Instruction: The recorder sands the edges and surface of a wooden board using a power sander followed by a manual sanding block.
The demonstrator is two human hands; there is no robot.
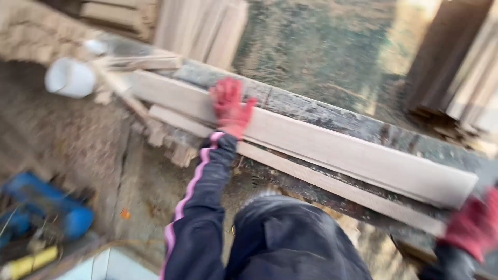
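The dark, worn table (332,116) runs as a long slab from the upper left of the frame down to the lower right, and everything that matters lies along that same slant. On it rests the long pale plank (337,148), its long axis following the table from just right of the white bucket (69,78) at upper left to a squared end at the right edge; a thinner pale strip (321,179) lies just beside it on the near side, parallel. Behind, at the top of the frame, stand stacked boards (199,26), and another dark stack (456,67) fills the upper right. Low at the left sits a blue machine (46,207) on the dusty ground. The person leans in from the bottom centre in dark clothing, a pink stripe running up the sleeve. The left hand (231,106), in a red glove, lies flat on the plank towards its far, upper-left part, fingers spread and pressing down rather than closing around anything. The right hand (474,225), also red-gloved, sits at the lower right edge of the frame, just below the plank's near end and close to the strip's end; it is blurred and half cut off, so I cannot tell whether its grip is closed on anything. So the plank stretches between the two hands.
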